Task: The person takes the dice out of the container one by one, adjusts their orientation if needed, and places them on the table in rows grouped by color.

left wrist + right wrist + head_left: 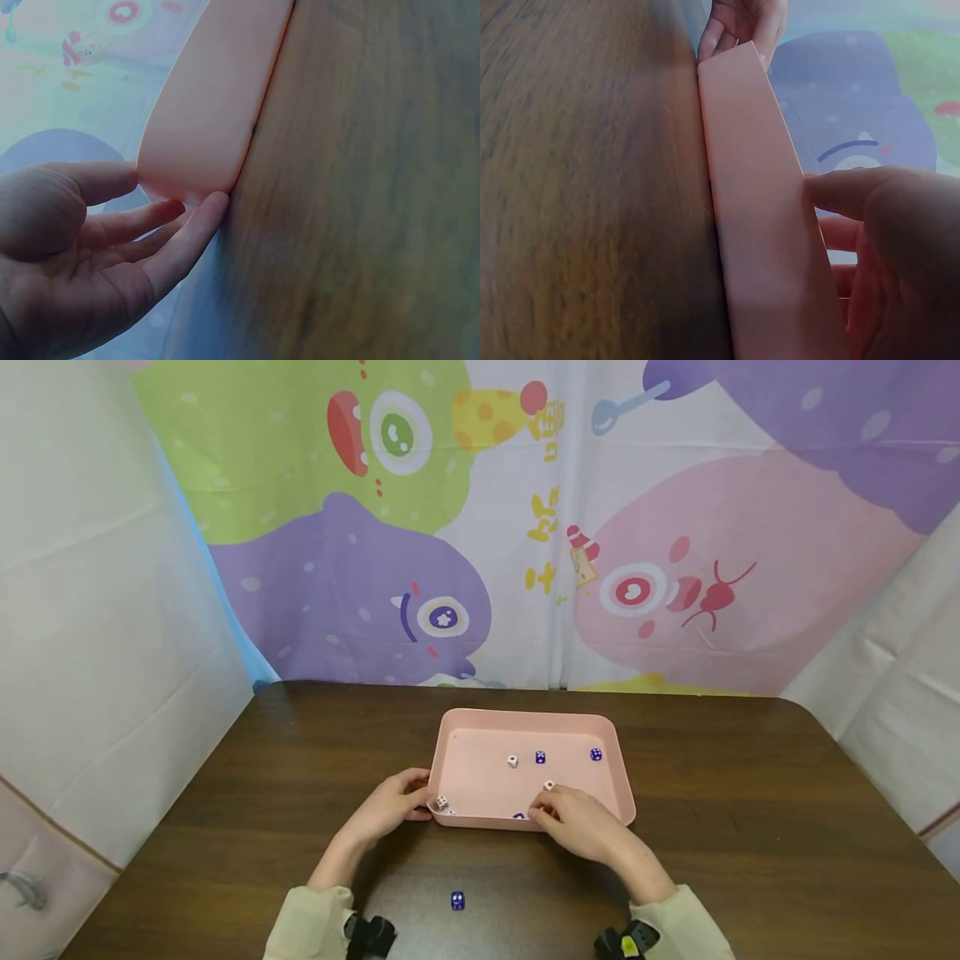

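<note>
A pink tray (480, 722) lies on the dark wooden table and holds several white and blue dice, such as a white die (512, 761) and a blue die (596, 754). My left hand (415, 798) holds the tray's near left corner (187, 180) between thumb and fingers. My right hand (543, 811) is on the tray's near rim (757, 225); its thumb lies against the outer wall and its fingers reach inside, just below another white die (548, 785). Whether those fingers hold a die is hidden.
One blue die (457, 900) lies alone on the table (750, 827) between my forearms, near the front edge. A colourful cartoon curtain (525, 527) hangs behind the table, with white sheets on both sides.
</note>
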The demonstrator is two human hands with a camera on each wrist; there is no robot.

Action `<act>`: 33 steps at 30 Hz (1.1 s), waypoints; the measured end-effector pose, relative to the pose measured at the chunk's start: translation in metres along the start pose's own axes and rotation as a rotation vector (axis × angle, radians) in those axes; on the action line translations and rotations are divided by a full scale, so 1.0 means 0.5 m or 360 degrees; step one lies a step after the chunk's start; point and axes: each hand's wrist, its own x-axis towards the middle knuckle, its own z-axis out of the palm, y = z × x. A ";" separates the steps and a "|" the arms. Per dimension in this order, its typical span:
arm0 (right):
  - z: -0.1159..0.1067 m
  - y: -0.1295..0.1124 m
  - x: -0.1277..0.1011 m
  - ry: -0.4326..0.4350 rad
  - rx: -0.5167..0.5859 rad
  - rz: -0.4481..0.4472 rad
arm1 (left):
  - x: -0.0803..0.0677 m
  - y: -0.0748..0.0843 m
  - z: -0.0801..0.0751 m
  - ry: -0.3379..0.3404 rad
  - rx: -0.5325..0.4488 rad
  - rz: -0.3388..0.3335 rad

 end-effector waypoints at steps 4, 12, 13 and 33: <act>-0.002 0.001 0.001 -0.0027 0.0053 0.0062 | 0.001 -0.002 0.000 0.0003 -0.0005 -0.0002; -0.009 0.009 0.000 -0.0033 0.0023 0.0136 | 0.000 -0.003 0.000 0.0003 0.0000 -0.0005; -0.010 0.010 0.001 -0.0030 0.0011 0.0133 | 0.000 -0.002 0.000 0.0004 -0.0001 -0.0006; -0.016 0.011 0.000 -0.0029 0.0139 0.0207 | 0.000 0.000 -0.001 0.0004 0.0003 -0.0012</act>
